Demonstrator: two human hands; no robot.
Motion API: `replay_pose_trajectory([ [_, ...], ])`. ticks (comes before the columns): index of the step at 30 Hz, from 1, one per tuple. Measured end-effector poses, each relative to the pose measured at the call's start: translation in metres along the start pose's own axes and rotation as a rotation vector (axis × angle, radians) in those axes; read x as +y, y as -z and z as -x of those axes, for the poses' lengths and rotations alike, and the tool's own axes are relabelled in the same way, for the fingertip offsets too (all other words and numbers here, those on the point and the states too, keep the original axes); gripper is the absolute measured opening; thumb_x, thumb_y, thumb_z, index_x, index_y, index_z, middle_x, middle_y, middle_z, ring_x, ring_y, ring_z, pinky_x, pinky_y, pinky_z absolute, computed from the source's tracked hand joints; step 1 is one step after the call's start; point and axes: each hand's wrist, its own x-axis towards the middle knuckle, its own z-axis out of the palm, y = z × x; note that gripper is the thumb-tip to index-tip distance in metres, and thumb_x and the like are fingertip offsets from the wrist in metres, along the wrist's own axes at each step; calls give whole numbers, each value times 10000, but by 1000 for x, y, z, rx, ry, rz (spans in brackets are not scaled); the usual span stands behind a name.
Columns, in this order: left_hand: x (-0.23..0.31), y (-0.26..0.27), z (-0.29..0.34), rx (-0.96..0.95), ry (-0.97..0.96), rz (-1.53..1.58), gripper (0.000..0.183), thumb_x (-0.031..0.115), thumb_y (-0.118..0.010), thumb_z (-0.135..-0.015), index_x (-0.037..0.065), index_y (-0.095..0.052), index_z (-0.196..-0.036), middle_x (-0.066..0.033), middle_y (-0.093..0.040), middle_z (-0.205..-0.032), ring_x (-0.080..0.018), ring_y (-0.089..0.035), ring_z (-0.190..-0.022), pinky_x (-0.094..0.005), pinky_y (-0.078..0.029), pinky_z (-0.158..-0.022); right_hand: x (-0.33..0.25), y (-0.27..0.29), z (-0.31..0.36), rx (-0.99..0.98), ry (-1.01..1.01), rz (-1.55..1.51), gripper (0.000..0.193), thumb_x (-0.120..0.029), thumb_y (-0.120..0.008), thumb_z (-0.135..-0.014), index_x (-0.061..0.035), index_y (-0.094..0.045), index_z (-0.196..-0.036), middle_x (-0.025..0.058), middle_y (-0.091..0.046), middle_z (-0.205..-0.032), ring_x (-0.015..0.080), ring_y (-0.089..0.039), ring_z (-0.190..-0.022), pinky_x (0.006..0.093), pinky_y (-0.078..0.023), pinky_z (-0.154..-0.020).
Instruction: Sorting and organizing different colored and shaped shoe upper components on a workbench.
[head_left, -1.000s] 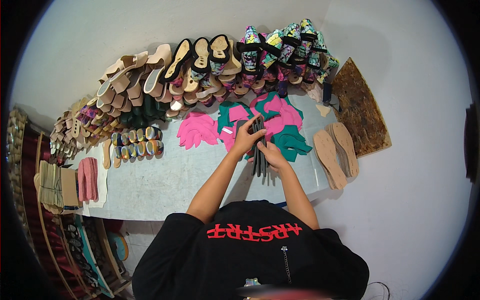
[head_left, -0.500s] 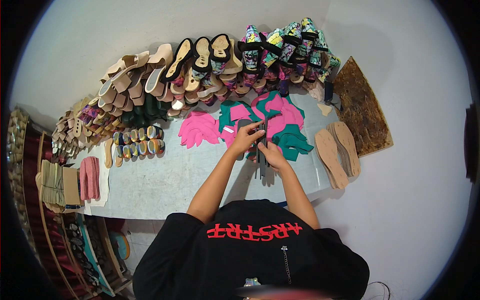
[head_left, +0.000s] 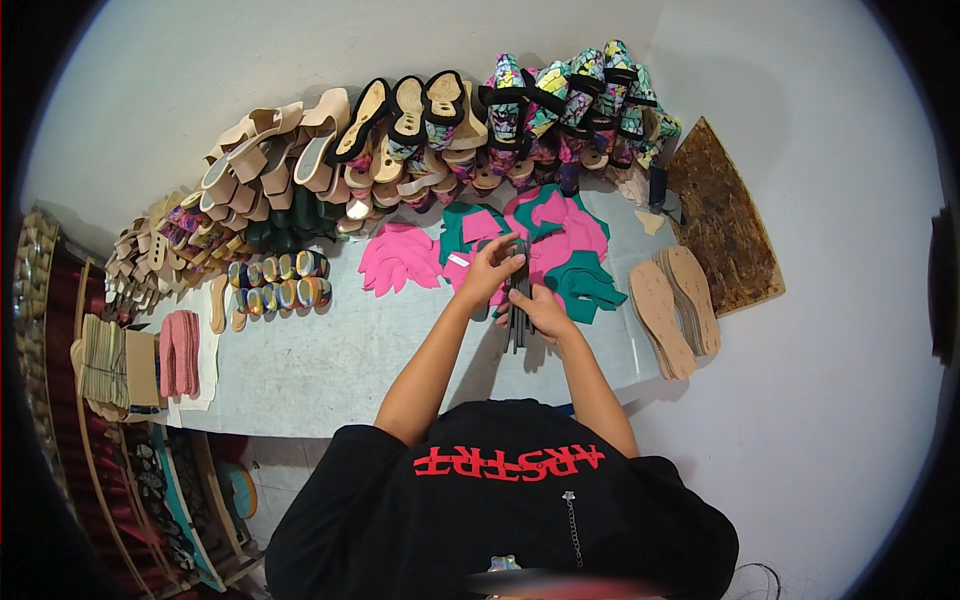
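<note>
Step looks like sorting through dark thin pieces [head_left: 517, 332], bunched over the table [head_left: 320, 375] near pink and green cutouts [head_left: 582, 232]; left hand [head_left: 488, 270] grips upper part, right hand [head_left: 544, 313] lower; next move probably needs firm holds, edges together

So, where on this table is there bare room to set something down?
Widest: the tabletop between the white sheet and the left forearm. Smaller: between the right forearm and the tan insoles. Crowded: the back, with shoes, and the middle, with pink and green pieces.
</note>
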Motion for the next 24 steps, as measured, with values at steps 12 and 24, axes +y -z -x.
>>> replay_pose_trajectory([
  [12,10,10,6,-78,187,6,483,132,-652,-767,62,-439,-1194,13,-511,-827,-49,-432,-624,-193,-362,-536,-2,-7,-1,58,1,0,305,-216,-540,-857,-2,-468,-1063,108,-578,-903,221,-615,-745,318,-508,-647],
  [24,-10,-7,3,65,106,88,507,197,-675,-756,28,-430,-1166,-56,-537,-935,-89,-512,-800,-209,-420,-591,-1,-1,-4,111,-35,110,300,-199,-530,-861,30,-456,-1041,108,-575,-829,211,-620,-613,305,-504,-547],
])
